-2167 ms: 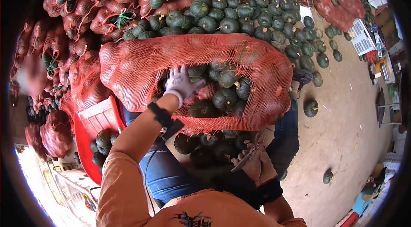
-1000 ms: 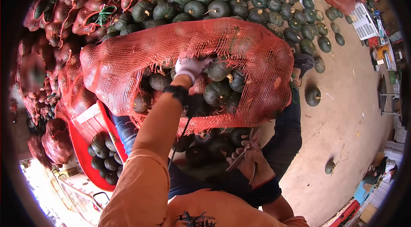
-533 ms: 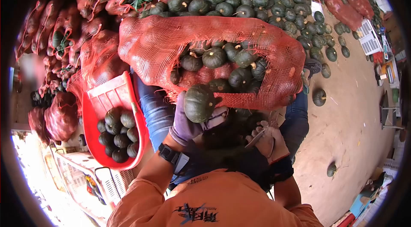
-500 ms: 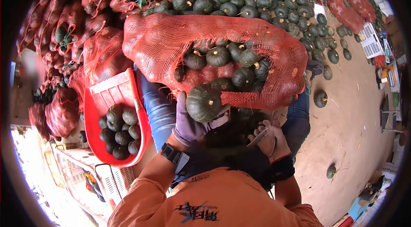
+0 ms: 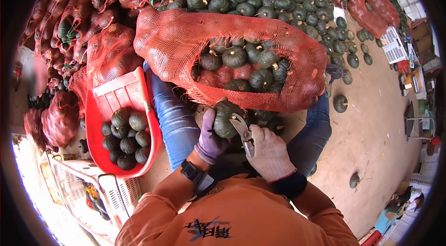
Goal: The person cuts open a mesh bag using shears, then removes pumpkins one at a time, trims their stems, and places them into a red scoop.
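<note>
In a purple glove, my left hand is closed around a dark green pumpkin, held just below the big mesh sack. My right hand, in a pale knit glove, grips a pair of pruning shears; their blades are at the pumpkin's stem. Right beyond lies a red mesh sack, torn or cut wide along its top, with several green pumpkins showing inside. More dark pumpkins lie in shadow under the sack, between my legs.
To my left stands a red scoop-shaped tub with several pumpkins. Filled mesh sacks are stacked at the left and back. Loose pumpkins cover the floor behind the open sack; a few lie at the right. A white crate is at lower left.
My right hand has risen from between the legs, bringing the shears to the pumpkin's stem. The left hand has turned the pumpkin so its stem faces right.
</note>
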The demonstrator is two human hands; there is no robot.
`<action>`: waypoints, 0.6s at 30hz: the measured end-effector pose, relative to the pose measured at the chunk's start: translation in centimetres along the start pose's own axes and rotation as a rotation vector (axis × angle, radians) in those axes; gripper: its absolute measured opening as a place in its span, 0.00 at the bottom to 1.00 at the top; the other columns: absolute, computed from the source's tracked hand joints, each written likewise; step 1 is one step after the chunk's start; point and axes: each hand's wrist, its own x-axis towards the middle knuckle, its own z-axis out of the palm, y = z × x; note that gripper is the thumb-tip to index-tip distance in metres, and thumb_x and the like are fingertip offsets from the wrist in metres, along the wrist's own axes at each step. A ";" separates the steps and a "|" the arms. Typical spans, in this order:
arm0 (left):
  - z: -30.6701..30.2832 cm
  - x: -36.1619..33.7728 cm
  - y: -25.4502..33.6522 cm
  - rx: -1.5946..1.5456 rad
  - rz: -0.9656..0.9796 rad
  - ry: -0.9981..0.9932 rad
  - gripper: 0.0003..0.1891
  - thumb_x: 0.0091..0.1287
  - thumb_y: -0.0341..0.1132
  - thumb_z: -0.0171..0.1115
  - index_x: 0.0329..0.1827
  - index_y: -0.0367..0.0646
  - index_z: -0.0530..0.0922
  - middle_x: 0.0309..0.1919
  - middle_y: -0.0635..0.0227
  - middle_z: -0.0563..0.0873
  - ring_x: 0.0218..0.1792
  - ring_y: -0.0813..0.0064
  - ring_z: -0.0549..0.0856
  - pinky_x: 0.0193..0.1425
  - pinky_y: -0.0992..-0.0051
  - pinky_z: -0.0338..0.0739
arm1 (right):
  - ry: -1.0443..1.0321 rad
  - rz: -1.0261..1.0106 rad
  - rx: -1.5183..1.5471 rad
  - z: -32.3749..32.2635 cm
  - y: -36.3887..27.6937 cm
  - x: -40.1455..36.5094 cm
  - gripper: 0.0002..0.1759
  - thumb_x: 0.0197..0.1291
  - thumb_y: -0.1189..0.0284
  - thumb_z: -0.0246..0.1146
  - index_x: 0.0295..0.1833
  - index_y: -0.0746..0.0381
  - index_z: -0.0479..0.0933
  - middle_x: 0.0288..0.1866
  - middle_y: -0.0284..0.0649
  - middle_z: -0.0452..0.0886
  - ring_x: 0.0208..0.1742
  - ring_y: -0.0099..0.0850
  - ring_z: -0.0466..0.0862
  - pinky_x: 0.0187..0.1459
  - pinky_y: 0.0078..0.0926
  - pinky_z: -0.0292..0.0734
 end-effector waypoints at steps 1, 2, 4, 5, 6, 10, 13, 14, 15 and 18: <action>-0.1 0.1 0.1 0.054 0.004 0.016 0.32 0.76 0.59 0.56 0.76 0.50 0.69 0.67 0.62 0.80 0.68 0.60 0.80 0.73 0.57 0.75 | -0.076 0.047 -0.028 0.0 -0.1 0.0 0.19 0.64 0.66 0.66 0.56 0.63 0.73 0.42 0.52 0.84 0.44 0.47 0.87 0.48 0.46 0.83; -0.3 0.0 0.2 0.109 0.004 0.039 0.32 0.76 0.58 0.57 0.76 0.50 0.69 0.66 0.62 0.80 0.68 0.60 0.79 0.73 0.56 0.75 | -0.152 0.077 0.030 0.3 0.2 -0.2 0.17 0.66 0.65 0.65 0.53 0.62 0.72 0.37 0.51 0.82 0.40 0.46 0.87 0.42 0.44 0.85; -1.2 -0.1 0.9 0.143 -0.046 -0.015 0.32 0.77 0.56 0.57 0.78 0.50 0.67 0.65 0.61 0.79 0.68 0.61 0.79 0.73 0.55 0.75 | -0.230 -0.004 0.230 -0.2 1.1 -0.2 0.18 0.65 0.64 0.65 0.54 0.62 0.72 0.38 0.50 0.82 0.40 0.46 0.87 0.41 0.43 0.85; -0.9 -0.4 1.1 0.101 -0.055 0.014 0.32 0.77 0.56 0.57 0.78 0.50 0.67 0.66 0.61 0.79 0.68 0.61 0.79 0.73 0.55 0.75 | -0.266 -0.045 0.333 -0.3 1.4 0.0 0.19 0.64 0.64 0.65 0.54 0.62 0.71 0.38 0.50 0.82 0.40 0.45 0.87 0.41 0.43 0.85; -0.1 -0.8 1.2 0.060 -0.064 0.043 0.32 0.77 0.56 0.57 0.78 0.50 0.67 0.66 0.61 0.79 0.67 0.61 0.80 0.73 0.55 0.76 | -0.496 0.215 0.907 -0.4 1.4 0.1 0.22 0.62 0.65 0.67 0.56 0.62 0.71 0.42 0.50 0.83 0.43 0.49 0.87 0.47 0.45 0.83; 0.6 -0.3 0.8 0.052 0.063 0.131 0.31 0.75 0.57 0.58 0.72 0.45 0.71 0.61 0.61 0.81 0.61 0.62 0.82 0.65 0.57 0.79 | -0.124 0.063 0.429 -0.3 1.2 0.6 0.20 0.63 0.64 0.63 0.56 0.63 0.72 0.47 0.54 0.83 0.48 0.58 0.85 0.54 0.52 0.80; -0.4 0.3 0.7 0.142 0.143 0.103 0.30 0.76 0.55 0.57 0.71 0.43 0.71 0.59 0.62 0.81 0.60 0.65 0.82 0.67 0.60 0.77 | -0.168 0.029 0.259 -1.2 0.2 0.7 0.22 0.62 0.67 0.66 0.59 0.62 0.71 0.48 0.52 0.82 0.50 0.53 0.85 0.53 0.50 0.82; -0.6 0.7 0.6 0.165 0.156 0.071 0.29 0.77 0.54 0.57 0.70 0.42 0.71 0.59 0.63 0.82 0.60 0.66 0.82 0.68 0.62 0.77 | -0.222 0.070 0.159 -1.3 -0.1 1.0 0.20 0.63 0.65 0.64 0.56 0.62 0.71 0.49 0.54 0.82 0.50 0.54 0.85 0.52 0.52 0.81; -0.7 0.8 0.5 0.190 0.138 0.076 0.29 0.77 0.53 0.56 0.73 0.44 0.69 0.60 0.63 0.81 0.60 0.66 0.82 0.68 0.61 0.77 | -0.200 0.079 0.174 -0.9 0.0 1.0 0.19 0.64 0.65 0.64 0.55 0.63 0.71 0.48 0.54 0.83 0.50 0.55 0.85 0.51 0.52 0.82; -1.0 1.0 0.1 0.237 0.106 0.096 0.31 0.78 0.52 0.55 0.79 0.48 0.63 0.61 0.63 0.79 0.61 0.66 0.82 0.69 0.59 0.77 | -0.177 0.108 0.193 0.0 0.3 1.0 0.18 0.64 0.65 0.63 0.53 0.64 0.70 0.44 0.55 0.83 0.47 0.55 0.85 0.50 0.53 0.82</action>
